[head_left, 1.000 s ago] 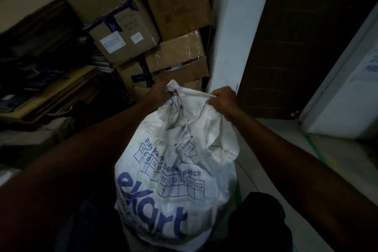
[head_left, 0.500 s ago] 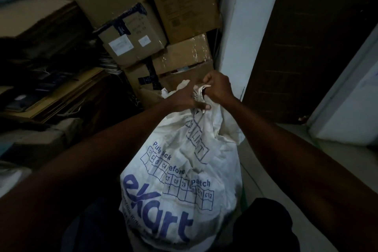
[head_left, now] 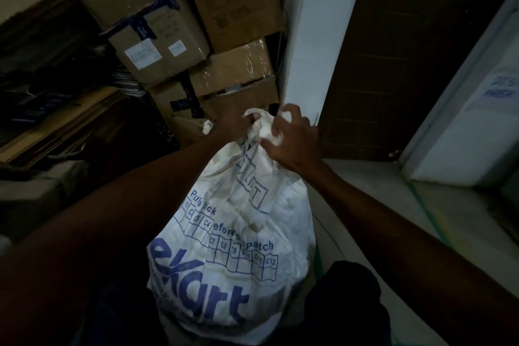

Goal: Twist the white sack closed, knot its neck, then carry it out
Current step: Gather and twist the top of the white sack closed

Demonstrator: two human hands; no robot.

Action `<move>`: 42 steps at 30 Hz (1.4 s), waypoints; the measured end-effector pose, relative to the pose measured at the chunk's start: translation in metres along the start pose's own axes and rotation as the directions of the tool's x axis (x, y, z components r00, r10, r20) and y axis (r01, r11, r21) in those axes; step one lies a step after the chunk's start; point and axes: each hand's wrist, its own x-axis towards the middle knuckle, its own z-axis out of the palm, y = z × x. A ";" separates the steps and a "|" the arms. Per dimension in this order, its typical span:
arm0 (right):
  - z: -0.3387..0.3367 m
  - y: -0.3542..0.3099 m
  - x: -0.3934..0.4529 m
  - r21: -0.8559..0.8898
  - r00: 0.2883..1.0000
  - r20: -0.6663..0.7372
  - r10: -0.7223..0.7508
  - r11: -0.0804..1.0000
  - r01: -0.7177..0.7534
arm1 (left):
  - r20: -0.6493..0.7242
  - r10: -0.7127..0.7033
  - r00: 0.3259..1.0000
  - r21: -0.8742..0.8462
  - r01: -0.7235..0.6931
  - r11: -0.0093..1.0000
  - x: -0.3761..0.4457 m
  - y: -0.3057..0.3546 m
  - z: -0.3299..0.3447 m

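Sack [head_left: 238,247] stands on the floor between my knees; my left hand [head_left: 236,126] and right hand [head_left: 292,143] clamp its bunched neck [head_left: 264,132]. Twisting underway, I'd say; no knot visible, carrying remains.

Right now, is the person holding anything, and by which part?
Yes: both hands grip the white sack by its bunched neck, the left hand on its far left side, the right hand closed over the gathered top.
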 end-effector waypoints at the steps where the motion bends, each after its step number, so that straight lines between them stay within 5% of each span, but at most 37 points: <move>1: 0.002 0.006 -0.008 -0.097 0.996 0.068 0.053 0.994 -0.047 | -0.010 -0.032 0.999 -0.032 0.032 0.999 0.002 -0.004 -0.001; 4: 0.002 0.026 -0.024 -0.179 0.886 0.429 0.176 0.978 -0.107 | -0.027 -0.071 0.997 -0.021 0.070 0.997 0.009 -0.013 -0.002; 7: -0.006 0.041 -0.028 -0.138 0.802 0.596 0.025 0.988 0.072 | -0.047 -0.063 0.997 0.031 0.065 0.997 0.015 -0.022 -0.003; 11: -0.020 0.061 -0.029 -0.003 0.922 0.368 -0.119 0.992 0.129 | -0.066 -0.020 0.998 0.029 0.022 0.999 0.004 -0.016 -0.017; 14: -0.035 0.071 -0.031 0.196 0.980 0.181 -0.080 0.980 0.044 | -0.049 -0.001 0.999 0.051 0.004 0.999 0.000 -0.011 -0.023; 19: -0.049 0.071 -0.028 0.130 0.992 -0.101 -0.074 0.988 0.087 | -0.058 0.013 0.998 0.117 -0.006 0.993 -0.002 -0.005 -0.019; 22: -0.047 0.070 -0.028 0.044 0.976 -0.165 -0.141 0.988 0.150 | -0.047 0.009 0.999 0.129 -0.002 0.992 -0.002 -0.006 -0.022; 26: -0.055 0.070 -0.031 0.128 0.968 -0.077 -0.238 0.961 0.246 | -0.022 -0.004 1.000 0.161 0.007 0.987 -0.004 -0.011 -0.030; 28: -0.055 0.068 -0.031 0.353 0.995 0.017 -0.095 0.932 0.083 | -0.022 -0.010 1.000 0.179 0.014 0.984 -0.006 -0.011 -0.031; 29: -0.057 0.065 -0.031 0.536 0.989 0.139 0.043 0.837 -0.112 | -0.020 -0.010 1.000 0.177 0.013 0.984 -0.006 -0.011 -0.031; 31: -0.064 0.061 -0.031 0.792 0.899 0.415 0.143 0.430 -0.434 | -0.011 -0.002 1.000 0.190 0.004 0.982 -0.008 -0.009 -0.031; 33: -0.071 0.064 -0.028 0.814 0.840 0.521 0.153 0.207 -0.543 | -0.011 0.023 1.000 0.174 -0.020 0.985 -0.009 -0.010 -0.031; 39: -0.067 0.096 -0.018 0.633 0.642 0.682 0.350 0.159 -0.758 | 0.040 0.010 0.999 0.140 -0.015 0.990 0.002 -0.016 -0.029; 42: -0.068 0.104 -0.013 0.527 0.579 0.709 0.403 0.244 -0.814 | 0.055 0.022 0.998 0.149 -0.030 0.988 0.006 -0.016 -0.029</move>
